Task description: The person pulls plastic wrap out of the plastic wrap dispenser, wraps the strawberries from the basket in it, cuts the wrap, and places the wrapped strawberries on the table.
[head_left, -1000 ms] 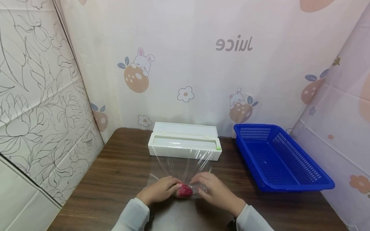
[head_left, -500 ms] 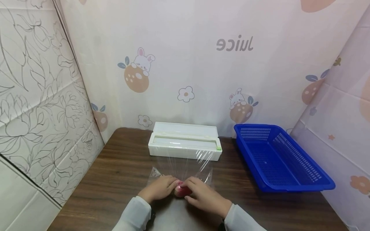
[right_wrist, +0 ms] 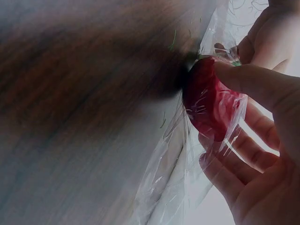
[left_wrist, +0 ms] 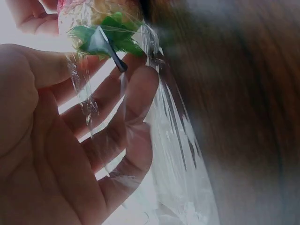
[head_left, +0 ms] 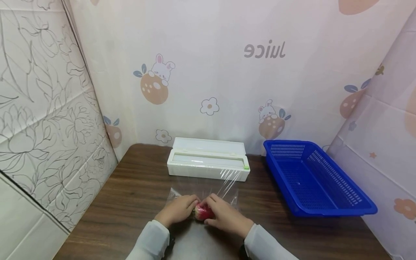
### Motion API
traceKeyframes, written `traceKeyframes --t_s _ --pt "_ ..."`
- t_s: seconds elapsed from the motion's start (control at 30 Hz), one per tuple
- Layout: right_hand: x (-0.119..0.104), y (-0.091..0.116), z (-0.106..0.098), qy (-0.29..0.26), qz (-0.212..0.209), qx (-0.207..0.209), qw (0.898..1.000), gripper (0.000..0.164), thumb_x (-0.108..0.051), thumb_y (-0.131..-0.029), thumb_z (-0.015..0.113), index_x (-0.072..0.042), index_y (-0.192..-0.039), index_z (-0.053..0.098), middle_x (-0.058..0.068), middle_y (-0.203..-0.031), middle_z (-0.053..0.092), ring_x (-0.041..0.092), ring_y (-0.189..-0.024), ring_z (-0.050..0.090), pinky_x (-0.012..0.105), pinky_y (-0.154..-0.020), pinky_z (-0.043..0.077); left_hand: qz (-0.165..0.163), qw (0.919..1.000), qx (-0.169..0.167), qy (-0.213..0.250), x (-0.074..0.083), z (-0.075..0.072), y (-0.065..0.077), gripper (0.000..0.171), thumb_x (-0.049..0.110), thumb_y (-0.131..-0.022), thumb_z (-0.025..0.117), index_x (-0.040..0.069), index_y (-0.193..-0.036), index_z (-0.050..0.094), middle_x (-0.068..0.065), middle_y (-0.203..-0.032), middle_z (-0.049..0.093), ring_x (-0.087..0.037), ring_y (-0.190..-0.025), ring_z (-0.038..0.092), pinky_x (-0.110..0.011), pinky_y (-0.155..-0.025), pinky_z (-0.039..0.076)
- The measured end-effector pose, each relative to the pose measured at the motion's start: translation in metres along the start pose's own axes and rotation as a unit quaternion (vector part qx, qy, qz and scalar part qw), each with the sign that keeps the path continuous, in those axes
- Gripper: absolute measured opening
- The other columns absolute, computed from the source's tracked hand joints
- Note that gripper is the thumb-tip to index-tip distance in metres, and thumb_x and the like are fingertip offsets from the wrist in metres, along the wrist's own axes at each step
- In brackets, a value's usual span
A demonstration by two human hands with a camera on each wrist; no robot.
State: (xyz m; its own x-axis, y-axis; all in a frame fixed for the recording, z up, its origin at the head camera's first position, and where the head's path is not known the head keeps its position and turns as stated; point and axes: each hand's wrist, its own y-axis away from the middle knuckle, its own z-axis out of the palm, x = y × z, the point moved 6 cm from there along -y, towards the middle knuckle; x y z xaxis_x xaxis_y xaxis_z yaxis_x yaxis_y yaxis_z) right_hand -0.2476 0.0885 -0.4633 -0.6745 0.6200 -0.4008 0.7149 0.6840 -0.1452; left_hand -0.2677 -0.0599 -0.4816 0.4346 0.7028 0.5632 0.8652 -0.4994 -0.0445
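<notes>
A red strawberry [head_left: 204, 212] with a pale top, green leaves [left_wrist: 110, 35] and a dark stem lies wrapped in clear cling film [right_wrist: 161, 173]. My left hand [head_left: 180, 209] is at its leafy end, fingers curled, with film draped across them. In the left wrist view the stem points toward these fingers. My right hand [head_left: 224, 215] holds the red body through the film, its thumb [right_wrist: 253, 82] on one side and its fingers on the other. Behind the hands, the film runs back to a white film dispenser box [head_left: 208, 171] with its lid raised.
A blue plastic basket [head_left: 289, 195] stands to the right on the brown wooden table [head_left: 110, 209]. Patterned wall coverings [head_left: 208, 72] close in the back and both sides. A small green piece [head_left: 246, 167] sits at the dispenser's right end.
My right hand has moved left onto the strawberry, which has turned to show more of its pale side. The film looks less tightly gathered toward the dispenser than before.
</notes>
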Motion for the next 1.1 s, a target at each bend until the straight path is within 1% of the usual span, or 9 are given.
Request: traceKeyframes --t_s 0.17,0.3,0.37,0.47,0.57,0.67,0.8,0.9,1.1 --pt "0.005 -0.004 0.000 -0.007 0.005 -0.008 1.000 0.041 -0.017 -0.085 0.082 -0.013 -0.119 0.060 -0.002 -0.113 0.055 0.008 -0.101 0.059 0.025 -0.085 0.054 -0.012 0.9999 0.007 -0.009 -0.003 -0.001 0.000 0.025 0.027 -0.107 0.046 0.018 -0.111 0.069 0.003 -0.104 0.071 -0.021 -0.100 0.068 -0.048 -0.087 0.054" --pt "0.007 -0.008 -0.002 -0.014 0.012 -0.027 0.999 0.040 -0.016 -0.085 0.081 -0.013 -0.119 0.059 -0.002 -0.112 0.055 0.007 -0.099 0.058 0.025 -0.084 0.054 -0.012 0.9989 0.039 -0.025 -0.004 -0.006 0.001 0.021 0.023 -0.105 0.050 0.017 -0.113 0.069 0.000 -0.108 0.070 -0.023 -0.104 0.067 -0.049 -0.089 0.053" --pt "0.008 -0.009 -0.002 -0.017 0.016 -0.036 0.999 0.040 -0.016 -0.085 0.081 -0.012 -0.118 0.059 -0.002 -0.112 0.055 0.006 -0.097 0.057 0.024 -0.082 0.054 0.001 0.9975 0.061 -0.035 -0.001 -0.010 0.001 0.019 0.021 -0.104 0.053 0.016 -0.114 0.069 0.000 -0.112 0.069 -0.022 -0.108 0.065 -0.049 -0.092 0.052" --pt "0.011 -0.012 -0.003 -0.026 0.020 -0.046 0.998 0.039 -0.016 -0.085 0.080 -0.011 -0.118 0.059 -0.001 -0.110 0.055 0.006 -0.093 0.056 0.023 -0.078 0.053 0.039 0.9948 0.085 -0.041 0.007 -0.015 0.003 0.015 0.017 -0.100 0.060 0.017 -0.113 0.068 0.002 -0.113 0.066 -0.019 -0.110 0.062 -0.048 -0.094 0.050" --pt "0.014 -0.015 -0.004 -0.036 0.030 -0.055 0.997 0.038 -0.016 -0.085 0.079 -0.011 -0.117 0.060 -0.002 -0.107 0.056 0.005 -0.090 0.055 0.022 -0.077 0.052 0.076 0.9933 0.078 -0.038 0.016 -0.016 0.004 0.013 0.018 -0.094 0.067 0.018 -0.107 0.067 0.005 -0.108 0.064 -0.015 -0.104 0.061 -0.044 -0.092 0.051" --pt "0.018 -0.018 -0.006 -0.048 0.044 -0.068 0.996 0.037 -0.017 -0.085 0.079 -0.011 -0.117 0.061 -0.004 -0.105 0.057 0.004 -0.088 0.054 0.022 -0.076 0.051 0.088 0.9937 0.059 -0.038 0.021 -0.013 0.005 0.020 0.021 -0.088 0.074 0.017 -0.106 0.065 0.006 -0.105 0.062 -0.012 -0.098 0.061 -0.037 -0.087 0.053" --pt "0.022 -0.020 -0.007 -0.071 0.055 -0.086 0.992 0.036 -0.018 -0.086 0.079 -0.010 -0.116 0.062 -0.004 -0.103 0.058 0.005 -0.088 0.055 0.024 -0.076 0.052 0.076 0.9954 0.040 -0.041 0.021 -0.008 0.004 0.038 0.024 -0.082 0.083 0.015 -0.113 0.063 0.005 -0.110 0.059 -0.011 -0.098 0.060 -0.033 -0.087 0.054" --pt "0.026 -0.021 -0.007 -0.090 0.057 -0.090 0.990 0.035 -0.018 -0.086 0.077 -0.009 -0.117 0.062 -0.004 -0.104 0.060 0.006 -0.090 0.056 0.025 -0.077 0.052 0.071 0.9958 0.037 -0.044 0.020 -0.005 0.002 0.048 0.025 -0.078 0.087 0.014 -0.117 0.063 0.003 -0.113 0.058 -0.013 -0.102 0.060 -0.034 -0.090 0.053" --pt "0.033 -0.021 -0.007 -0.097 0.057 -0.087 0.990 0.036 -0.020 -0.088 0.072 -0.007 -0.121 0.064 -0.001 -0.109 0.065 0.008 -0.090 0.058 0.026 -0.078 0.051 0.065 0.9960 0.036 -0.048 0.017 0.001 -0.004 0.060 0.027 -0.073 0.091 0.012 -0.123 0.060 0.001 -0.118 0.057 -0.017 -0.109 0.059 -0.039 -0.094 0.052"
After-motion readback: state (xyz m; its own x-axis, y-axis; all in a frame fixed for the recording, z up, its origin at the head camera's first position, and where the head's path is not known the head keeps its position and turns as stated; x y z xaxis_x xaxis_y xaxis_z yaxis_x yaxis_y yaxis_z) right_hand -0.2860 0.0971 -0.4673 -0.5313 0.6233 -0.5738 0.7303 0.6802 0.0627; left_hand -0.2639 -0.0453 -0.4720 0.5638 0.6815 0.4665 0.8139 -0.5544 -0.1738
